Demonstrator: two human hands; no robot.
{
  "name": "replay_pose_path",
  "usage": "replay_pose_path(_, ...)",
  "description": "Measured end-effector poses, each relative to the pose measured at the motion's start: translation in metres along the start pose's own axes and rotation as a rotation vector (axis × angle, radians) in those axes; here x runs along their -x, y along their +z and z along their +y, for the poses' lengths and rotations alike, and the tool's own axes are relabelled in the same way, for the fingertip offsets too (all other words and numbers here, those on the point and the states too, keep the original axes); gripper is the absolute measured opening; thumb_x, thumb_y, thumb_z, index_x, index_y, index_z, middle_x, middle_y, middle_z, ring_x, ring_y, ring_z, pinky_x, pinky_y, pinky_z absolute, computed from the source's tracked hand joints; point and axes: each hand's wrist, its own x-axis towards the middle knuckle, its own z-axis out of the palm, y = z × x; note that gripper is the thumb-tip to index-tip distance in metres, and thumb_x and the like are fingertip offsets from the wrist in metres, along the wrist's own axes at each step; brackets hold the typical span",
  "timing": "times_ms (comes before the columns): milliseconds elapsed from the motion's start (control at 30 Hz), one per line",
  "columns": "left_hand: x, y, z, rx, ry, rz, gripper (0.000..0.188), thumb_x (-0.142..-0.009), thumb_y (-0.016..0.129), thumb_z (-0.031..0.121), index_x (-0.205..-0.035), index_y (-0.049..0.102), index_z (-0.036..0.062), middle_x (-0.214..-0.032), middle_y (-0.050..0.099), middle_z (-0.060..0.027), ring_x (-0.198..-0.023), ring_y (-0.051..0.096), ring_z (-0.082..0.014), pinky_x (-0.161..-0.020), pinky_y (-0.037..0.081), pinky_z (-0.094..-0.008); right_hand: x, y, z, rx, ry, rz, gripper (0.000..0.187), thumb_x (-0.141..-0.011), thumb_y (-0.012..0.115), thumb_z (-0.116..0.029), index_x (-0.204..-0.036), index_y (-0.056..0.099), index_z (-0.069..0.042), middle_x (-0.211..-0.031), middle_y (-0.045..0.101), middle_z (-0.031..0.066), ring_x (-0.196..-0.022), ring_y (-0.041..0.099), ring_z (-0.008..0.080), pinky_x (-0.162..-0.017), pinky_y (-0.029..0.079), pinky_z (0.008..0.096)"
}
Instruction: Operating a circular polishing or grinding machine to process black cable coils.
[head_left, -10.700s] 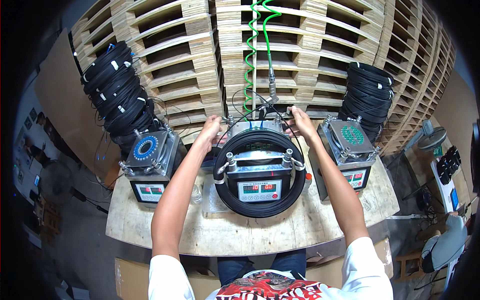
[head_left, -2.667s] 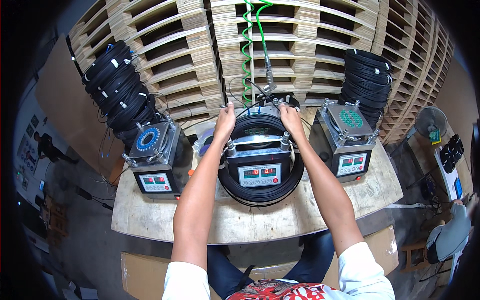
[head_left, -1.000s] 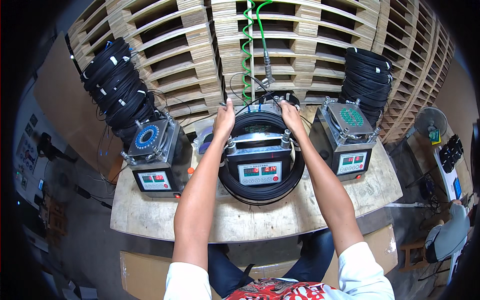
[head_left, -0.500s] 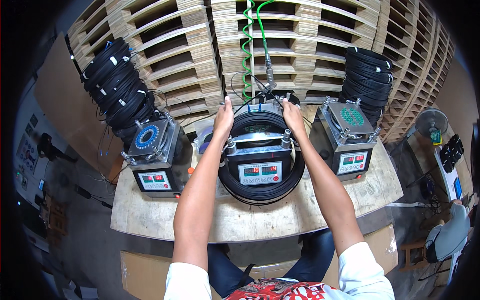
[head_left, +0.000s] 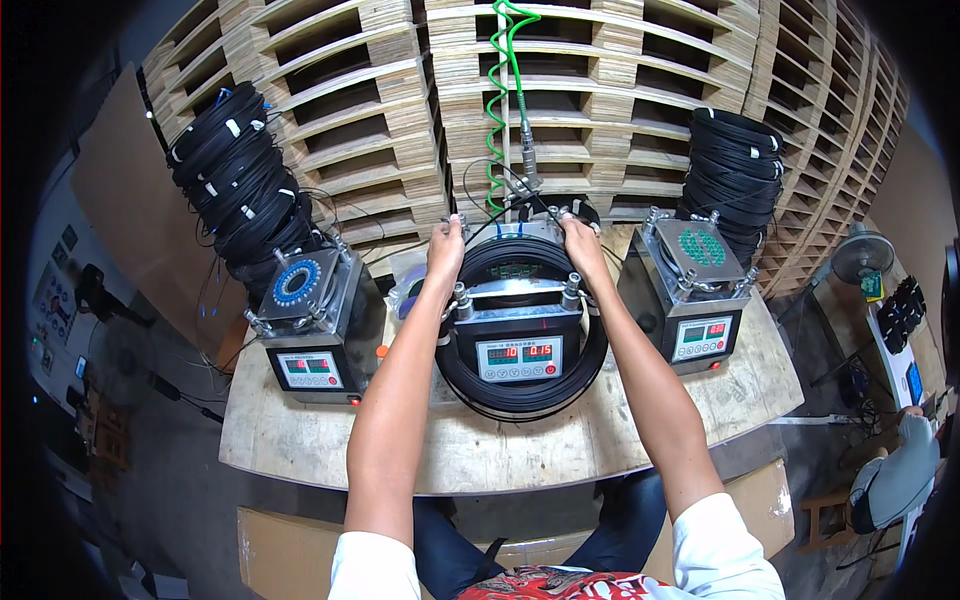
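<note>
A black polishing machine (head_left: 512, 332) with a lit red display stands in the middle of the table. Around it lies a large coil of black cable (head_left: 520, 400), tilted and lower at the front. My left hand (head_left: 446, 252) is closed at the machine's back left corner, apparently round a metal clamp post. At the back right corner, my right hand (head_left: 582, 248) is curled in the same way near another post. Both hands largely hide what they grip. A front clamp post (head_left: 571, 291) shows on the right, and thin black cable runs between my hands behind the plate.
Similar machines stand at the left (head_left: 305, 340) and right (head_left: 697, 300). Stacks of cable coils rise behind on the left (head_left: 240, 185) and right (head_left: 735, 165). Wooden pallets (head_left: 590, 75) line the back, where a green coiled air hose (head_left: 494, 130) hangs. A person (head_left: 900, 470) sits at far right.
Both hands stay at the back corners, their fingers drawn in slightly. The scene has shifted a little downward in view, and the hose end has swung left. Display readings on the machines differ.
</note>
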Motion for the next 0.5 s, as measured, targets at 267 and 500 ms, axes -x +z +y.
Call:
replay_pose_path(267,0.048,-0.010,0.061,-0.106,-0.064,-0.124,0.077,-0.100,0.036,0.066,-0.098,0.065,-0.0050,-0.108,0.068,-0.0258,-0.111,0.063,-0.0374,-0.098,0.044,-0.0441,-0.001,-0.009,-0.001,0.122,0.079,-0.033,0.059,-0.104,0.033,-0.049,-0.115,0.069,-0.004,-0.107,0.068,0.0293,-0.109,0.061,0.0485,-0.095,0.047,0.0499)
replay_pose_path(500,0.037,-0.005,0.048,-0.102,-0.150,-0.070,0.082,-0.098,0.035,0.070,-0.114,0.063,-0.0054,-0.121,0.065,-0.0259,-0.119,0.059,-0.0375,-0.103,0.042,-0.0462,-0.008,-0.002,0.017,0.012,-0.039,-0.039,0.056,-0.104,0.034,-0.045,-0.115,0.069,-0.003,-0.110,0.068,0.0280,-0.111,0.062,0.0453,-0.096,0.047,0.0471)
